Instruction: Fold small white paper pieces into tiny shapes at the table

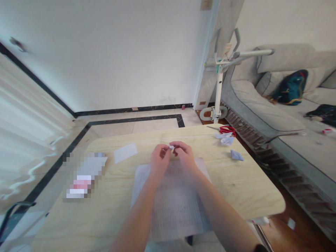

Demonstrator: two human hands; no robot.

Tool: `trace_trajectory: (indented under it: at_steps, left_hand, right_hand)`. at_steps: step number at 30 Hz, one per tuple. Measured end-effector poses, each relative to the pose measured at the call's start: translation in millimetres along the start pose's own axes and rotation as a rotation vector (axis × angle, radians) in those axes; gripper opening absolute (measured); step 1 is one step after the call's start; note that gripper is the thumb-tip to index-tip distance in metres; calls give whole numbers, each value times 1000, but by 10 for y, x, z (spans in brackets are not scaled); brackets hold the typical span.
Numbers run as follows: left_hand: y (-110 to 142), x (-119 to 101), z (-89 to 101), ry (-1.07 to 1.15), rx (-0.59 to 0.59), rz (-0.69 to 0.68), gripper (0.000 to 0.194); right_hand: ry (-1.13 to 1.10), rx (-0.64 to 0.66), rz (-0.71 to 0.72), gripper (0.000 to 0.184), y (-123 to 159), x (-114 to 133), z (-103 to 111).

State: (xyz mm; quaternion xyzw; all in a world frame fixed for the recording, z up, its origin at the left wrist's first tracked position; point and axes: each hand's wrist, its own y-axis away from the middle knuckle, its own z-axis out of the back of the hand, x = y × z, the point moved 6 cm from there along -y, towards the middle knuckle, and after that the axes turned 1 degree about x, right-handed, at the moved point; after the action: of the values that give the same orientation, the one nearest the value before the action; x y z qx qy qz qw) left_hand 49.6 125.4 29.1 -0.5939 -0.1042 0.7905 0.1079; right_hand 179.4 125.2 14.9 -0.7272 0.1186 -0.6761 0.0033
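My left hand point(160, 157) and my right hand point(184, 153) meet over the far half of the table. Between their fingertips they pinch a small folded piece of white paper point(171, 147); most of it is covered by the fingers. Below my forearms lies a large sheet of printed paper point(175, 210), its lines too blurred to read. To the left of my hands a blank white paper point(126, 153) rests flat on the wood.
The wooden table point(118, 199) carries red-handled scissors point(227, 131), crumpled folded papers point(226, 139) and another folded paper point(237, 155) at right. A pixelated item point(85, 176) lies left. Beyond stand a white exercise frame point(218, 84) and a grey sofa point(267, 108).
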Motion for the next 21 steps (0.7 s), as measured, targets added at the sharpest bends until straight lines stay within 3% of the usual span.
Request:
trace_trajectory:
  at_steps: [9, 21]
  left_hand:
    - [17, -42, -37, -118, 36, -163, 6]
    - [13, -101, -47, -233, 154, -251, 7]
  right_hand:
    - [-199, 33, -151, 9, -29, -10, -13]
    - [-311, 137, -271, 13, -43, -117, 19]
